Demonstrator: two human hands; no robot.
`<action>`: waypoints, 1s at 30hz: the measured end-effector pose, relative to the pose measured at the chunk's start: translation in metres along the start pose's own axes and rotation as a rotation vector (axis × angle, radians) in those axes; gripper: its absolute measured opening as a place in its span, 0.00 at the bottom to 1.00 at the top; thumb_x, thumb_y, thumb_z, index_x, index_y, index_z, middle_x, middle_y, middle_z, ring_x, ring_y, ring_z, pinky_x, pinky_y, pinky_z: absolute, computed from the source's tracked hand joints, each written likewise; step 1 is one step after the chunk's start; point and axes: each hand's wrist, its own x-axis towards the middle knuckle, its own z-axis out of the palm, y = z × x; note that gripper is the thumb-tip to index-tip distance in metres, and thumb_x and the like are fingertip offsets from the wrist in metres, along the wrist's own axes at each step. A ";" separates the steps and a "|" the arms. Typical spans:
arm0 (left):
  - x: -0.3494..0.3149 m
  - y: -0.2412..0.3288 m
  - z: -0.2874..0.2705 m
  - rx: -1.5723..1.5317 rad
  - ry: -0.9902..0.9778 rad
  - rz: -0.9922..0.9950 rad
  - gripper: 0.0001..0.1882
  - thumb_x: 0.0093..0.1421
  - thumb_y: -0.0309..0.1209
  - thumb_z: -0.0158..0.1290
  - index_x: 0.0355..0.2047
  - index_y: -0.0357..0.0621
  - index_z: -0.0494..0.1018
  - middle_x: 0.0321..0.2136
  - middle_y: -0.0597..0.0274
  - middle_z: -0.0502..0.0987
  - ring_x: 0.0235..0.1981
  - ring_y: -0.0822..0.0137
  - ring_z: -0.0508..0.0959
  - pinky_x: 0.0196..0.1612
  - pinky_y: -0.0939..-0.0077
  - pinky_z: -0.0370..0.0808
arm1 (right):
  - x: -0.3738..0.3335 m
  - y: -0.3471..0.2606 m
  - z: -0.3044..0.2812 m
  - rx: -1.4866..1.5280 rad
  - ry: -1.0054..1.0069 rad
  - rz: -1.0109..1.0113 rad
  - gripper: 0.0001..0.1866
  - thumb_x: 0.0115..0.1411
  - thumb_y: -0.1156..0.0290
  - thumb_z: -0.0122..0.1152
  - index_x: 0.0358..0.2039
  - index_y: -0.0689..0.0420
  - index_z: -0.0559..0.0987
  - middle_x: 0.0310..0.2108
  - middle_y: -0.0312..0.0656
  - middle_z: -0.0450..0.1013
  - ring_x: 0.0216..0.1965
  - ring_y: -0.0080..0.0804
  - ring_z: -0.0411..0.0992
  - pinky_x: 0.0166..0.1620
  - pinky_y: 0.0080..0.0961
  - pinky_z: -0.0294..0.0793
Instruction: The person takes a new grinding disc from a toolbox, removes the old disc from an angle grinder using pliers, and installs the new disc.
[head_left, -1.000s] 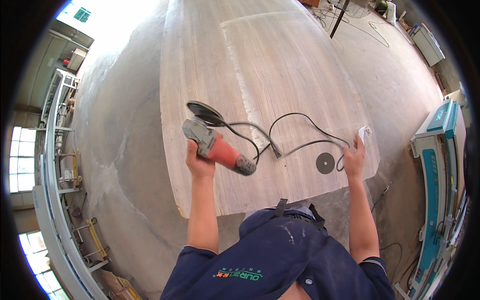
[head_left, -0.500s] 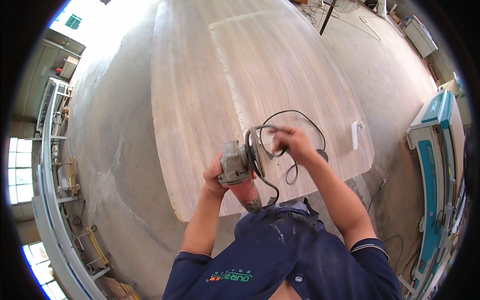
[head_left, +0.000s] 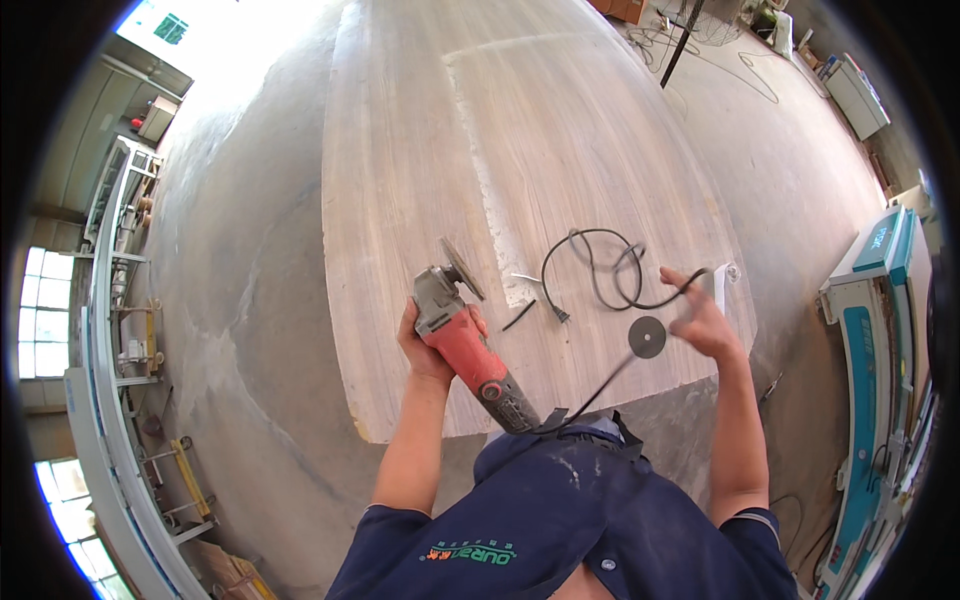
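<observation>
"Where's the grinder (head_left: 466,348)?"
"Up over the table's (head_left: 400,200) near edge. The left hand (head_left: 422,358) is wrapped tight around it. Its tail points back and right, to the shirt (head_left: 560,500)."
"And the flat black disc (head_left: 651,328)?"
"Near the front right corner, just left of the right hand (head_left: 714,328), the closer one. Those fingers look spread."
"Touching the cord (head_left: 603,388)?"
"I can't tell; it's blurry there."

On the lft, bright windows (head_left: 45,308) can be seen, w/ a long metal rack (head_left: 102,255) set nr them. On the rt, a big blue-green & white machine (head_left: 858,345) is seen on the grey floor (head_left: 240,300). Up top rt, loose wires (head_left: 648,42) are strewn nr a dark pole (head_left: 682,45), & a white box (head_left: 857,97) is seen.
</observation>
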 end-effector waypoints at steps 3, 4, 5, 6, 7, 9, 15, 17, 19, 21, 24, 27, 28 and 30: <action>-0.005 0.002 0.012 0.107 -0.053 -0.005 0.34 0.52 0.58 0.45 0.44 0.39 0.67 0.30 0.46 0.75 0.29 0.52 0.76 0.33 0.60 0.74 | 0.014 -0.060 0.004 0.433 0.033 -0.106 0.37 0.40 0.75 0.48 0.57 0.66 0.63 0.55 0.50 0.64 0.60 0.40 0.59 0.62 0.29 0.53; -0.004 0.002 0.020 0.145 -0.084 -0.007 0.33 0.51 0.58 0.46 0.44 0.39 0.67 0.31 0.45 0.75 0.29 0.52 0.76 0.34 0.61 0.74 | 0.025 -0.078 0.006 0.664 0.102 -0.178 0.35 0.42 0.75 0.49 0.56 0.66 0.63 0.55 0.50 0.64 0.59 0.40 0.59 0.61 0.29 0.54; 0.005 -0.005 0.029 0.130 -0.165 -0.012 0.34 0.51 0.56 0.47 0.46 0.38 0.66 0.32 0.45 0.75 0.30 0.53 0.76 0.34 0.61 0.74 | 0.044 -0.084 0.009 0.648 0.114 -0.179 0.32 0.47 0.72 0.50 0.56 0.66 0.64 0.55 0.51 0.64 0.59 0.41 0.60 0.60 0.29 0.55; 0.008 -0.013 0.034 0.120 -0.168 -0.026 0.34 0.51 0.56 0.46 0.47 0.38 0.66 0.32 0.46 0.75 0.30 0.54 0.76 0.34 0.61 0.74 | 0.056 -0.096 0.016 0.629 0.125 -0.191 0.30 0.52 0.69 0.52 0.56 0.66 0.64 0.55 0.52 0.63 0.58 0.41 0.60 0.60 0.28 0.57; 0.010 -0.018 0.037 0.115 -0.167 -0.039 0.34 0.52 0.56 0.46 0.47 0.38 0.65 0.32 0.46 0.75 0.30 0.54 0.77 0.35 0.61 0.74 | 0.061 -0.125 0.035 0.640 0.059 -0.031 0.29 0.59 0.59 0.52 0.55 0.66 0.65 0.54 0.53 0.64 0.56 0.40 0.62 0.58 0.28 0.59; 0.015 -0.042 0.049 0.108 -0.089 -0.092 0.33 0.53 0.58 0.42 0.47 0.42 0.67 0.31 0.45 0.75 0.29 0.53 0.76 0.32 0.61 0.74 | 0.090 -0.111 0.087 0.443 -0.136 0.019 0.27 0.60 0.52 0.50 0.50 0.61 0.70 0.47 0.47 0.70 0.46 0.33 0.68 0.47 0.26 0.66; 0.006 -0.077 0.022 -0.099 0.073 -0.197 0.34 0.56 0.60 0.35 0.47 0.43 0.66 0.33 0.51 0.75 0.28 0.57 0.76 0.32 0.61 0.74 | 0.083 -0.098 0.140 0.701 0.018 0.184 0.23 0.51 0.55 0.58 0.36 0.64 0.78 0.30 0.49 0.75 0.35 0.34 0.73 0.41 0.30 0.70; 0.001 -0.075 0.022 0.000 0.077 -0.182 0.34 0.56 0.60 0.33 0.46 0.43 0.66 0.32 0.54 0.75 0.28 0.57 0.75 0.31 0.62 0.73 | 0.074 -0.104 0.145 0.755 0.100 0.165 0.25 0.50 0.56 0.57 0.37 0.67 0.77 0.31 0.52 0.75 0.34 0.36 0.72 0.42 0.28 0.69; -0.002 -0.074 0.032 0.040 0.085 -0.189 0.35 0.56 0.61 0.33 0.45 0.43 0.66 0.31 0.56 0.73 0.28 0.59 0.74 0.30 0.64 0.72 | 0.070 -0.104 0.150 0.767 0.176 0.156 0.24 0.50 0.55 0.56 0.34 0.67 0.77 0.29 0.51 0.74 0.33 0.35 0.72 0.40 0.28 0.69; -0.007 -0.076 0.038 0.085 0.055 -0.172 0.35 0.56 0.61 0.33 0.45 0.43 0.66 0.32 0.56 0.73 0.28 0.60 0.74 0.30 0.64 0.72 | 0.069 -0.098 0.154 0.783 0.200 0.145 0.22 0.49 0.56 0.56 0.32 0.66 0.76 0.27 0.50 0.73 0.31 0.35 0.71 0.38 0.29 0.69; -0.007 -0.078 0.029 0.123 0.023 -0.159 0.36 0.55 0.63 0.34 0.45 0.43 0.66 0.30 0.55 0.73 0.28 0.59 0.73 0.31 0.65 0.71 | 0.066 -0.096 0.159 0.783 0.178 0.125 0.20 0.48 0.58 0.55 0.29 0.64 0.76 0.23 0.49 0.72 0.28 0.34 0.69 0.36 0.30 0.68; -0.009 -0.078 0.011 0.114 0.077 -0.171 0.37 0.55 0.64 0.34 0.44 0.42 0.67 0.28 0.55 0.73 0.28 0.58 0.73 0.31 0.65 0.70 | 0.071 -0.093 0.176 0.801 0.177 0.100 0.17 0.46 0.61 0.54 0.27 0.64 0.75 0.21 0.48 0.71 0.26 0.33 0.68 0.34 0.31 0.68; -0.010 -0.080 0.008 0.126 0.053 -0.173 0.37 0.55 0.64 0.34 0.44 0.42 0.67 0.28 0.55 0.73 0.28 0.58 0.73 0.31 0.65 0.70 | 0.070 -0.090 0.178 0.788 0.184 0.105 0.17 0.45 0.61 0.53 0.27 0.64 0.75 0.21 0.48 0.71 0.26 0.34 0.69 0.34 0.31 0.68; -0.009 -0.083 0.003 0.146 0.012 -0.164 0.37 0.55 0.64 0.33 0.44 0.42 0.67 0.28 0.55 0.73 0.28 0.58 0.73 0.31 0.65 0.70 | 0.069 -0.087 0.180 0.765 0.184 0.109 0.17 0.44 0.62 0.53 0.28 0.65 0.75 0.22 0.49 0.71 0.27 0.35 0.69 0.34 0.30 0.68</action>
